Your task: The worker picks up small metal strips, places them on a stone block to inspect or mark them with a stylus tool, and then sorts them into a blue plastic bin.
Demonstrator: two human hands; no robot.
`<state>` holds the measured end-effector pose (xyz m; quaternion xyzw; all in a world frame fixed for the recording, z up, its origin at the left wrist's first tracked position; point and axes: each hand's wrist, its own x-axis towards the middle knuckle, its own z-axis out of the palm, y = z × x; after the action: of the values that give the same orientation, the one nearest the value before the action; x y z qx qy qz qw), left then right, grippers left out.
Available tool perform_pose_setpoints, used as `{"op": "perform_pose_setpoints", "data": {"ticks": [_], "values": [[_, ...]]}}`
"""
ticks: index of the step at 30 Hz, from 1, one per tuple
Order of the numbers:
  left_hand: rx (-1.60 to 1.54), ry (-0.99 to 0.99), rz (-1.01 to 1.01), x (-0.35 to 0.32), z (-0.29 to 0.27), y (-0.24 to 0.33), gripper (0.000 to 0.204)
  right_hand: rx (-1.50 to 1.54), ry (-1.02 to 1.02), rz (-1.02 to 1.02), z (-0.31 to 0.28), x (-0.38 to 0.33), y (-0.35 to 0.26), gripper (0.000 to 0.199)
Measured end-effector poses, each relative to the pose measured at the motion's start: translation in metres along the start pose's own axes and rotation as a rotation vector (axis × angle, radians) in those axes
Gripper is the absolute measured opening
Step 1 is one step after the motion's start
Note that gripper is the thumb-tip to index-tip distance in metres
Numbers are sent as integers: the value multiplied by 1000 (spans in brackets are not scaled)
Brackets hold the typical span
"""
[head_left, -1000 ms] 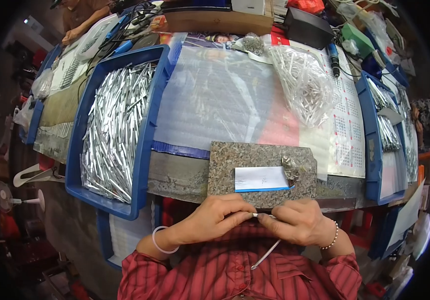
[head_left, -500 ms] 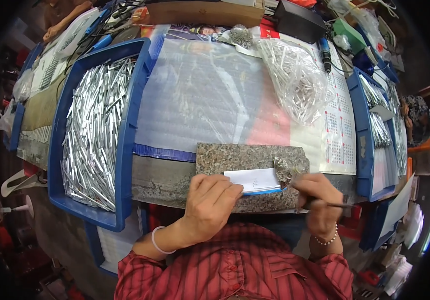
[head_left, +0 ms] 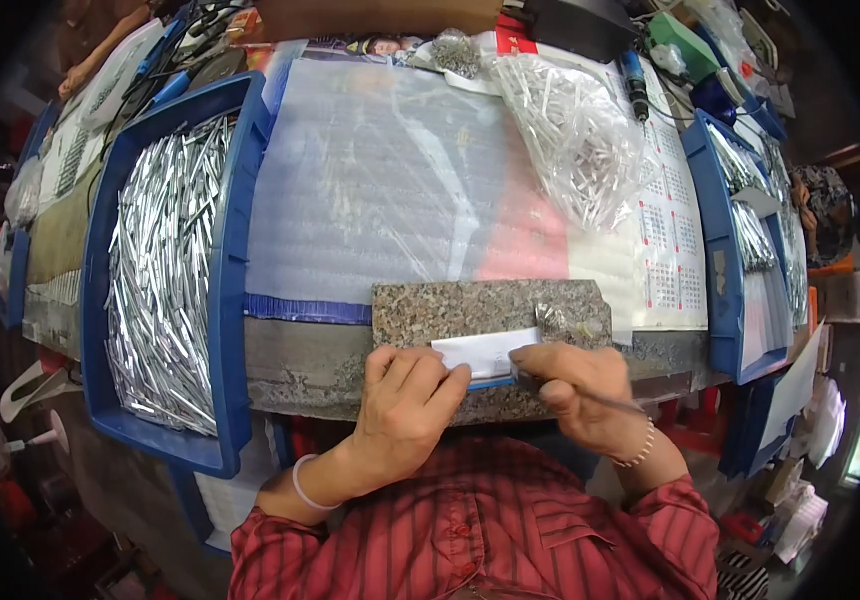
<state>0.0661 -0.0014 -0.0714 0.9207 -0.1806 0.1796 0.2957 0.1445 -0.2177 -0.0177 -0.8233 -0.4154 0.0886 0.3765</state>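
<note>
A small white paper pad [head_left: 475, 352] with a blue lower edge lies on a speckled granite slab [head_left: 430, 300] at the table's front edge. Curled at the pad's left end, my left hand [head_left: 408, 405] presses its fingertips against it and holds it. My right hand [head_left: 585, 392] is closed round a thin dark stick-like tool [head_left: 618, 404], whose rear end sticks out toward the lower right. The fingertips of that hand are at the pad's right end and hide the tool's front tip. Just above them, a small crumpled clear wrapper [head_left: 556, 322] rests on the slab.
A deep blue tray [head_left: 235, 250] of thin silvery metal pieces stands to the left. Foam sheeting [head_left: 380, 200] covers the table's middle. Farther right lie a clear bag of white sticks [head_left: 590, 150], a blue-and-black screwdriver [head_left: 635, 88] and another blue tray [head_left: 718, 270].
My right hand has moved left, from beside the slab's right end onto the pad, with the thin tool in it. The left hand stays at the pad's left end. The whole view has shifted slightly.
</note>
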Motion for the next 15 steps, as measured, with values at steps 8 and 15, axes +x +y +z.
{"op": "perform_pose_setpoints", "data": {"ticks": [8,15], "values": [[-40,-67,41,-2,-7,-1,29,-168,-15,88,-4,-6,-20,19],[-117,-4,-62,-7,-8,-10,25,106,86,80,4,-9,-2,20]]}}
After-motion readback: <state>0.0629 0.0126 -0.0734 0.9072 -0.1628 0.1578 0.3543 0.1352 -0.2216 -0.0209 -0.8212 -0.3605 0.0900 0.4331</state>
